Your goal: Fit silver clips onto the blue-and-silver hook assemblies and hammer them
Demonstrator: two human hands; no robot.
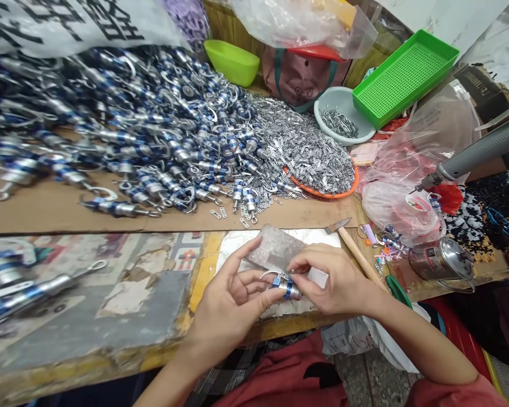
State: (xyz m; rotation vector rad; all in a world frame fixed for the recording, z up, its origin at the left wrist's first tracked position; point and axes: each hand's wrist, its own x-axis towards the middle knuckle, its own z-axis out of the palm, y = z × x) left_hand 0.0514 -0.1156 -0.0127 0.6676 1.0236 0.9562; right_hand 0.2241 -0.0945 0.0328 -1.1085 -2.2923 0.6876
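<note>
My left hand (241, 294) is closed round a blue-and-silver metal hook piece (287, 287), its thumb along the near side. The piece has a cylindrical body and a thin curved silver jaw pointing left. My right hand (333, 277) pinches at the piece's upper right side, where a small silver plate with holes shows by the fingertips. How far that plate is seated, I cannot tell. Just behind the fingers stands a worn grey metal block (274, 243) on a white cloth (233, 243). A wooden-handled hammer (360, 254) lies right of my right hand.
A big heap of similar hook pieces (152, 130) covers the back left. Small perforated plates (322, 164) fill an orange-rimmed tray and spill around it. Behind are a bowl of metal pins (367, 135) and a green basket (407, 79). A grey power screwdriver (479, 150) hangs at right, above a metal mug (435, 260).
</note>
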